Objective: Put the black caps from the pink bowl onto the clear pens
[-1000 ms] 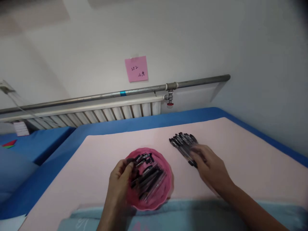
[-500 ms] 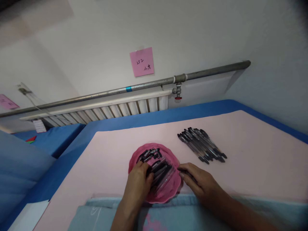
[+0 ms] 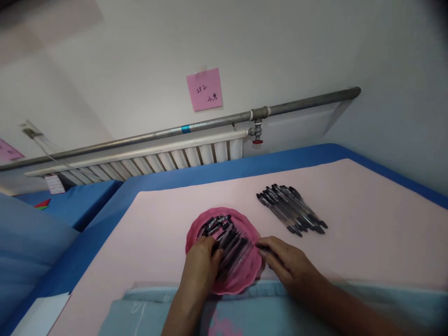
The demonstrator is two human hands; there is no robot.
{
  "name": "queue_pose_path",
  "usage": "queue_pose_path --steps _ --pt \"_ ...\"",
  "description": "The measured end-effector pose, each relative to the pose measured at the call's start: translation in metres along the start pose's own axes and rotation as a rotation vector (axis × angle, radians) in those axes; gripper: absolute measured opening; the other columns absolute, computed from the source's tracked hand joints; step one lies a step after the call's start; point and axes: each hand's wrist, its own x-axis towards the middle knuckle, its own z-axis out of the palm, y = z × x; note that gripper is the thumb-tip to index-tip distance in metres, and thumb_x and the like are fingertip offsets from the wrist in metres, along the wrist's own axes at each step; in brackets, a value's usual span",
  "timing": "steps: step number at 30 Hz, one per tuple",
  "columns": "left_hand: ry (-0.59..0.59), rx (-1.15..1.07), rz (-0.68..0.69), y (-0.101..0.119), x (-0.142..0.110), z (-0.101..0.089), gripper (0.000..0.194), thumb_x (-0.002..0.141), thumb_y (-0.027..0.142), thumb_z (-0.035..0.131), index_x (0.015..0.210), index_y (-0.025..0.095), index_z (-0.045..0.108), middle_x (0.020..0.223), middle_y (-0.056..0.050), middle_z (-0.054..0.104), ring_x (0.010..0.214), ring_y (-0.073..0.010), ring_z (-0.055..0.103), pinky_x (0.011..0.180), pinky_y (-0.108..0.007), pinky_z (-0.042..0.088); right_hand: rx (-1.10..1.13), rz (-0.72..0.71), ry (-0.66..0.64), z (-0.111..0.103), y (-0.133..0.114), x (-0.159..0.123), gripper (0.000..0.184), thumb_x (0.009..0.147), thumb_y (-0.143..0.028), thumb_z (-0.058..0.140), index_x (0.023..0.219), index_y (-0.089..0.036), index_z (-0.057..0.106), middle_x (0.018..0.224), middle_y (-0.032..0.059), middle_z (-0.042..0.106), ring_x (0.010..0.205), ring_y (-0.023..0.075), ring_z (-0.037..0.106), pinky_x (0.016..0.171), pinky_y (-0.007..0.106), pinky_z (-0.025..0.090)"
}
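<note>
Near the front edge of the pink sheet [image 3: 147, 242] lies a pink scalloped plate [image 3: 252, 273]. It holds a heap of small black-and-clear pen parts [image 3: 212, 226] at its back left and clear barrels with dark ends [image 3: 233, 249] in the middle. My left hand [image 3: 203, 261] reaches over the plate's left side, closed at the barrels, its fingertips partly hidden. At the right rim my right hand [image 3: 285, 256] pinches a dark slender pen part, mostly covered by the fingers. Behind it to the right, several capped black pens [image 3: 290, 207] lie side by side.
Blue table edging [image 3: 196, 173] surrounds the sheet. Beyond stand a white radiator [image 3: 182, 158] and a metal pipe [image 3: 224, 120] with a red-handled valve [image 3: 257, 141]. Pale blue cloth [image 3: 154, 310] lies along the front. A white paper [image 3: 44, 312] is at lower left.
The barrels in the plate have shifted slightly under my left fingers. Both hands stay nearly in place. The whole view has drifted a little.
</note>
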Motion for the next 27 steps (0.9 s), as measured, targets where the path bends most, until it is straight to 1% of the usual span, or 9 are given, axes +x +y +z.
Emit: queue_pose_path --steps 2,4,6,8,12,14,18,22,27 --pt "0.064 -0.101 0.053 0.003 -0.001 -0.001 0.014 0.077 0.021 0.049 0.08 0.019 0.063 0.084 -0.007 0.063 0.078 -0.0199 0.056 0.068 -0.03 0.038 0.003 -0.005 0.027 0.0 -0.002 -0.001 0.019 0.086 -0.028 0.044 0.094 -0.021 0.06 0.085 0.006 0.065 0.079 0.0201 0.06 0.071 0.031 0.045" --pt "0.087 -0.212 0.145 0.011 -0.005 0.0 0.014 0.078 0.022 0.05 0.081 0.02 0.064 0.083 -0.006 0.063 0.079 -0.0192 0.056 0.069 -0.029 0.039 0.04 0.013 0.057 0.0 -0.007 -0.002 0.019 0.085 -0.029 0.047 0.092 -0.021 0.062 0.085 0.0058 0.065 0.079 0.0199 0.06 0.072 0.031 0.045" --pt "0.042 -0.287 0.248 0.022 -0.013 0.002 0.014 0.078 0.022 0.052 0.083 0.021 0.065 0.082 -0.004 0.063 0.078 -0.0182 0.055 0.069 -0.028 0.04 0.146 0.086 0.067 0.0 -0.013 -0.003 0.018 0.082 -0.031 0.051 0.092 -0.022 0.063 0.085 0.0049 0.065 0.078 0.0195 0.06 0.07 0.03 0.045" --pt "-0.02 -0.296 0.339 0.034 -0.021 0.006 0.015 0.079 0.021 0.051 0.085 0.021 0.065 0.084 -0.005 0.062 0.08 -0.018 0.055 0.07 -0.027 0.04 0.297 0.185 0.043 0.001 -0.019 -0.005 0.019 0.079 -0.033 0.054 0.092 -0.021 0.062 0.077 0.0024 0.064 0.071 0.0175 0.058 0.063 0.027 0.045" --pt "-0.074 -0.262 0.417 0.043 -0.027 0.01 0.015 0.081 0.021 0.05 0.084 0.02 0.065 0.083 -0.004 0.062 0.078 -0.017 0.054 0.069 -0.027 0.041 0.479 0.296 -0.003 0.005 -0.021 -0.006 0.018 0.079 -0.035 0.052 0.083 -0.019 0.06 0.053 -0.0054 0.045 0.048 0.01 0.042 0.046 0.022 0.034" --pt "-0.043 -0.252 0.394 0.038 -0.023 0.009 0.016 0.082 0.022 0.05 0.088 0.021 0.065 0.085 -0.004 0.062 0.08 -0.0171 0.055 0.071 -0.028 0.042 0.52 0.324 0.022 0.006 -0.019 -0.005 0.021 0.08 -0.037 0.051 0.077 -0.018 0.057 0.051 -0.007 0.038 0.046 0.0082 0.035 0.043 0.021 0.029" --pt "0.163 -0.051 0.204 0.017 -0.009 0.009 0.025 0.083 0.019 0.041 0.095 0.016 0.063 0.094 -0.011 0.062 0.09 -0.0223 0.054 0.081 -0.036 0.041 0.543 0.358 0.073 0.005 -0.015 -0.003 0.026 0.081 -0.042 0.05 0.07 -0.019 0.05 0.052 -0.0068 0.038 0.045 0.0075 0.033 0.042 0.021 0.026" --pt "0.064 0.176 0.083 0.009 -0.002 0.014 0.023 0.079 0.015 0.042 0.087 0.014 0.064 0.094 -0.014 0.062 0.088 -0.0258 0.055 0.08 -0.037 0.04 0.533 0.369 0.063 0.005 -0.016 -0.002 0.027 0.079 -0.044 0.051 0.067 -0.019 0.048 0.051 -0.0072 0.037 0.045 0.008 0.033 0.042 0.022 0.027" --pt "0.014 0.188 0.028 0.012 -0.003 0.014 0.022 0.077 0.017 0.043 0.085 0.013 0.063 0.095 -0.016 0.061 0.088 -0.028 0.056 0.077 -0.038 0.039 0.495 0.348 0.042 0.005 -0.016 -0.003 0.027 0.081 -0.043 0.048 0.069 -0.019 0.048 0.05 -0.0076 0.037 0.046 0.0087 0.034 0.045 0.022 0.028"
